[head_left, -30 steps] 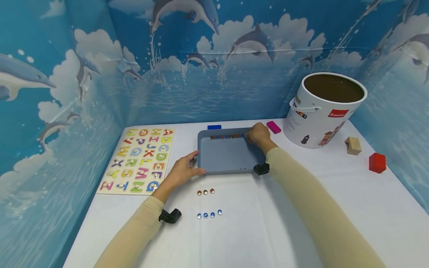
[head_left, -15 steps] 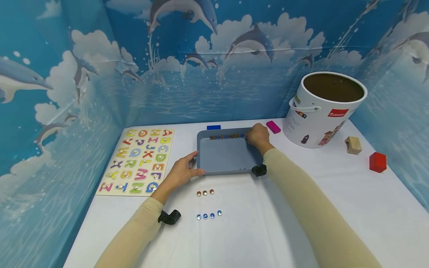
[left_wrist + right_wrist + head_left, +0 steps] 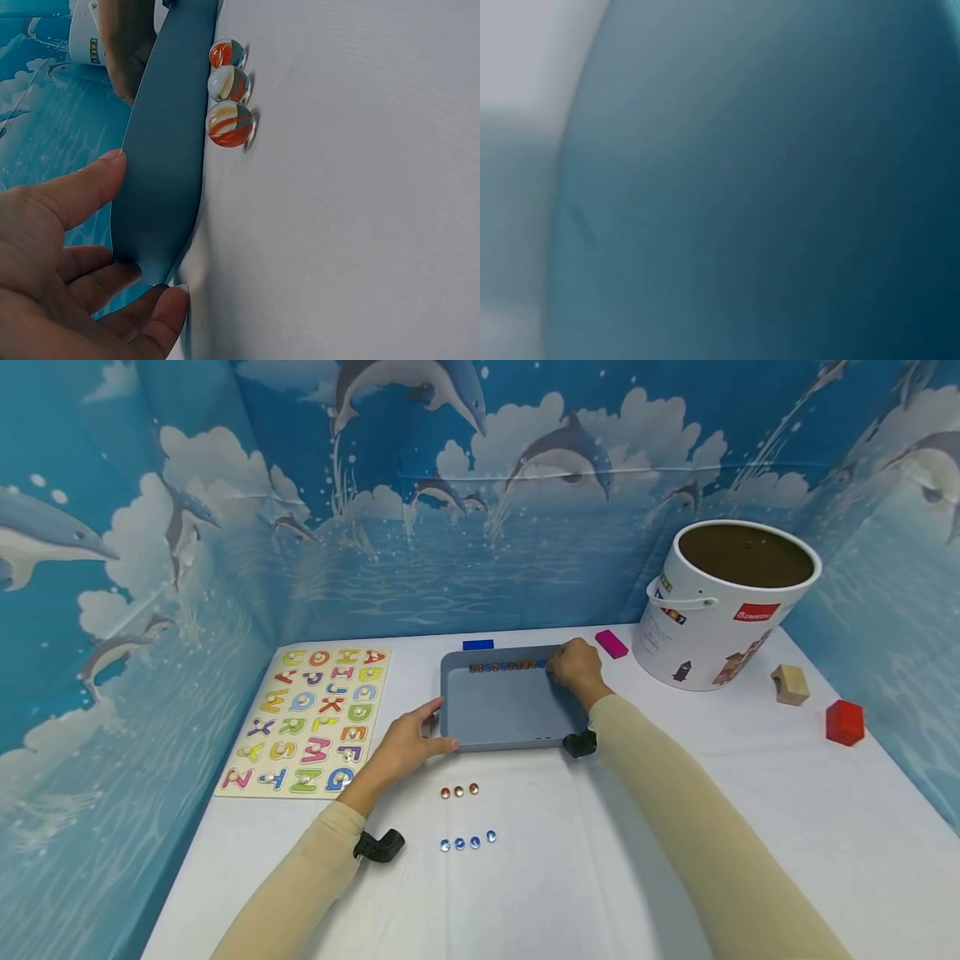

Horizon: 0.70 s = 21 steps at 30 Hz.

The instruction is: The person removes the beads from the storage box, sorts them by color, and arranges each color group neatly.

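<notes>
Barely anything changing over the last second: right hand point(image 3: 577, 667) is staying curled at the row's end, fingertips hidden, can't tell if it's holding a marble. Row of marbles point(image 3: 505, 667) is running just left of it, inside the gray tray point(image 3: 502, 710). Left hand point(image 3: 405, 745) is spreading wide, touching the tray's near-left corner. Three orange marbles point(image 3: 459, 792) and four blue marbles point(image 3: 475, 842) are lying nearer the person than that hand, count unchanged, so row apparently isn't growing
</notes>
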### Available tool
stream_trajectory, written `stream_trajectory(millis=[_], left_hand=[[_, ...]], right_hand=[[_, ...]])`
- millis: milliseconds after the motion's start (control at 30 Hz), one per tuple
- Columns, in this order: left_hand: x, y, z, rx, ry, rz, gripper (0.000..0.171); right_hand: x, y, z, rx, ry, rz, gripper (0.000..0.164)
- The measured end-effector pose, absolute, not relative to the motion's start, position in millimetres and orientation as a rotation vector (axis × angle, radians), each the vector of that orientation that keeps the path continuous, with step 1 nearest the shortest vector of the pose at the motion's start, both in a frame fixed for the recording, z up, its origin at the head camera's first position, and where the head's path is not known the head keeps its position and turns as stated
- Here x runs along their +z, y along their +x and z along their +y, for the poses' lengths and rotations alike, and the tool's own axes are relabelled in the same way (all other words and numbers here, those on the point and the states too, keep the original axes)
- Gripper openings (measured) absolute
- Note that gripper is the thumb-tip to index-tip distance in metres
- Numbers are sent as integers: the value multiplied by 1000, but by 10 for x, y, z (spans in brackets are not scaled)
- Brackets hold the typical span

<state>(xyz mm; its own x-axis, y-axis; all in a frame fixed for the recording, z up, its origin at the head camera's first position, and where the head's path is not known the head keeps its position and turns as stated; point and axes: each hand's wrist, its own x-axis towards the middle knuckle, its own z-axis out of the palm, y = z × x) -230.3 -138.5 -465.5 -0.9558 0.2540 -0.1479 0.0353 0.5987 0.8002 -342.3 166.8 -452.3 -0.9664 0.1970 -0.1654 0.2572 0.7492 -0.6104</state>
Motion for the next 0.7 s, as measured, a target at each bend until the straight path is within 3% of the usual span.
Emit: stream_trajectory(millis=[467,700], left_hand=[[-4602,-2299,-1385,1256,263,2597,86],[-4599,-2300,-1375,1263,247,2589,86]], right_hand=[[-4483,-3370,1688,-1101,324,2830,15],[-4348,-3176,1669,-1640,188,2547,16]])
